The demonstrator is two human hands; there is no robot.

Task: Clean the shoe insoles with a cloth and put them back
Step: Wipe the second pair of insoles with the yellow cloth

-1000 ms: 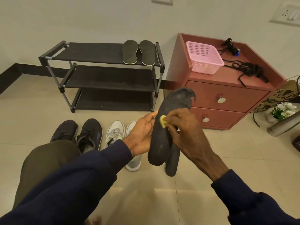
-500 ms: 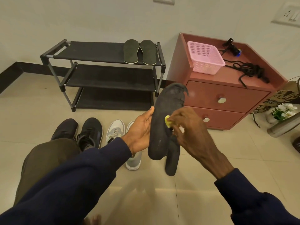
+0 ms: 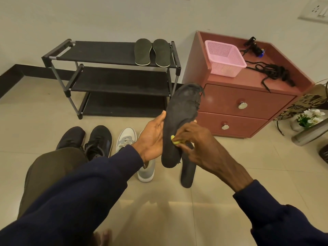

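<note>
Left hand [image 3: 152, 139], palm turned inward, grips the dark grey foam insole [image 3: 179, 121] by its edge, toe end raised, in mid-air. Right hand [image 3: 197, 144], fingers curled, pinches a small yellow cloth [image 3: 174, 140] against the insole's middle. Pink perforated plastic basket [image 3: 225, 59] stands on the red-brown two-drawer cabinet [image 3: 248, 103]; its contents cannot be made out. Black three-tier shoe rack [image 3: 113, 80] carries two dark green insoles [image 3: 142, 52] on its top shelf.

Black insole [image 3: 179, 118] upright, yellow cloth [image 3: 174, 140] (bunched) touching
</note>
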